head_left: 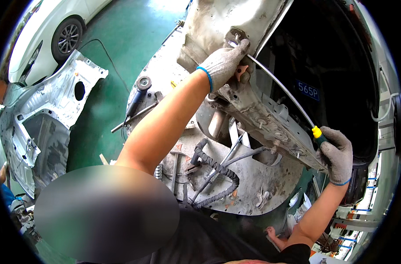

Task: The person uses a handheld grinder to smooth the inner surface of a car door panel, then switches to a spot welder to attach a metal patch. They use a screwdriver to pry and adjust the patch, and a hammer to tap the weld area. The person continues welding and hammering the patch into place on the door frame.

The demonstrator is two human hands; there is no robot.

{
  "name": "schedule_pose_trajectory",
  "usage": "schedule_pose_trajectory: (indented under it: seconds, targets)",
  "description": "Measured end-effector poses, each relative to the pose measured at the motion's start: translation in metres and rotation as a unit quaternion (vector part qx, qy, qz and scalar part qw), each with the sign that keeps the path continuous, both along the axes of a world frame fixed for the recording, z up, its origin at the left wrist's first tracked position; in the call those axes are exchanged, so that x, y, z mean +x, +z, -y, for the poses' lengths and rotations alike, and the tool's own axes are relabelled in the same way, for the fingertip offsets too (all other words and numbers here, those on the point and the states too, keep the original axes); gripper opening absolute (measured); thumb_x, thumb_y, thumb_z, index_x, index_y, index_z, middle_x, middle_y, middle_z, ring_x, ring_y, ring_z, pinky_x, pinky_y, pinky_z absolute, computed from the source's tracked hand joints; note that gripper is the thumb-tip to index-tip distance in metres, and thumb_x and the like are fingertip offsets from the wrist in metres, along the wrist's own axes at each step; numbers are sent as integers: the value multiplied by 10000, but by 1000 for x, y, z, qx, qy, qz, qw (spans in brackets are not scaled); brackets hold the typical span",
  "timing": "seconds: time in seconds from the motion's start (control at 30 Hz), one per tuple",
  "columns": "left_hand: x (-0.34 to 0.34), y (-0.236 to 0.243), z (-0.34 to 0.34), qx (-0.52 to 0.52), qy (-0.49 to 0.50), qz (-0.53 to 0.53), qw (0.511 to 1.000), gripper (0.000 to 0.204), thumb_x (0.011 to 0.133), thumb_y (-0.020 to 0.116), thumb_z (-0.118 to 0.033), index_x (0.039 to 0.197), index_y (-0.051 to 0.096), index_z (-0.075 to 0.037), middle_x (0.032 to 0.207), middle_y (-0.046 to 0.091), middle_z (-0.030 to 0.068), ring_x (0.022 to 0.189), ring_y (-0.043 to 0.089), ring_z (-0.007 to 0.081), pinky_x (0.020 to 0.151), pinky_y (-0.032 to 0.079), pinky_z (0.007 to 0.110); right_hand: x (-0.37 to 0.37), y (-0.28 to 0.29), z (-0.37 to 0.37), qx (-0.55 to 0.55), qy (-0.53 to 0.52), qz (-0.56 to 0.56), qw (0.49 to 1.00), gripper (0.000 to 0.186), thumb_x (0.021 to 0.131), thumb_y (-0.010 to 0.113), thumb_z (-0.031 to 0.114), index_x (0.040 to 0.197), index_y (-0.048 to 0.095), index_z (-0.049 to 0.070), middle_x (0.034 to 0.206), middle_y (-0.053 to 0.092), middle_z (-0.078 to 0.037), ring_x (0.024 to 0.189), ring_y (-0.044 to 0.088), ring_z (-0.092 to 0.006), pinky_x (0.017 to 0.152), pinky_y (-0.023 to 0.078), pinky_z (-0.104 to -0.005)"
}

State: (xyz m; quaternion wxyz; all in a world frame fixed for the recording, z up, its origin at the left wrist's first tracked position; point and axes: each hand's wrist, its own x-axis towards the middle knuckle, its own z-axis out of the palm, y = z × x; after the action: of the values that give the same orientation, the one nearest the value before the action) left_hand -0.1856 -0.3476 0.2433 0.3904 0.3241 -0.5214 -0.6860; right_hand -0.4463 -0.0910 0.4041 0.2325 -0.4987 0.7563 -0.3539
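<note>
My right hand (338,155), in a grey work glove, is closed round the yellow and dark green handle of a long screwdriver (318,135). Its thin metal shaft runs up and left across the opening beside the car's body frame (271,119). At the far end of that shaft, my gloved left hand (227,61) has its fingers closed, next to a small metal bracket (236,36) on the pale body panel (229,15). The shaft passes in at these fingers; its tip is hidden by them.
Below the frame, a round-edged metal platform (279,189) carries an angle grinder (141,94), a hammer (175,165) and a cloth-wrapped hose (227,169). A cut body panel (46,119) lies left on the green floor, near a white car (42,31). A dark car opening (328,53) lies right.
</note>
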Motion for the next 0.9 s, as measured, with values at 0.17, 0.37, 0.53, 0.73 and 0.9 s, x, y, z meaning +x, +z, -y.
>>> schedule_pose_trajectory:
  seconds: [0.17, 0.37, 0.53, 0.73, 0.9]
  targets:
    - [4, 5, -6, 40, 0, -48, 998, 638, 991, 579, -663, 868, 647, -41, 779, 597, 50, 696, 556, 136, 657, 469, 298, 7, 3, 3, 3, 17, 8, 1000, 478, 771, 736, 148, 1207, 722, -46, 992, 701, -105, 699, 675, -150, 655, 561, -270]
    - [-5, -3, 1, 11, 42, -37, 998, 635, 984, 588, -666, 853, 648, -47, 744, 586, 36, 669, 547, 138, 637, 461, 298, 7, 8, 3, 4, 20, -14, 1000, 470, 778, 728, 138, 1214, 721, -38, 916, 708, -90, 710, 676, -124, 638, 556, -249]
    - [-4, -1, -5, 24, 5, -34, 999, 573, 973, 651, -612, 862, 632, -50, 749, 575, 20, 667, 534, 140, 653, 454, 263, 3, 0, -10, -5, 6, 11, 1000, 486, 791, 731, 175, 1225, 712, -41, 1007, 714, -113, 731, 689, -139, 642, 561, -254]
    - [0, -2, -7, 82, 16, -95, 992, 569, 1000, 618, -594, 841, 638, -48, 716, 567, 17, 657, 549, 123, 658, 468, 263, 34, -6, 9, 1, 29, -18, 999, 471, 806, 713, 174, 1215, 712, -61, 988, 709, -113, 732, 679, -150, 702, 558, -274]
    - [-4, -11, 0, -34, -20, -22, 999, 663, 1046, 489, -627, 763, 628, -43, 687, 589, 32, 632, 547, 144, 649, 461, 290, 26, -8, -5, 25, -17, -39, 999, 461, 798, 747, 160, 1205, 713, -53, 993, 708, -121, 765, 677, -130, 705, 551, -257]
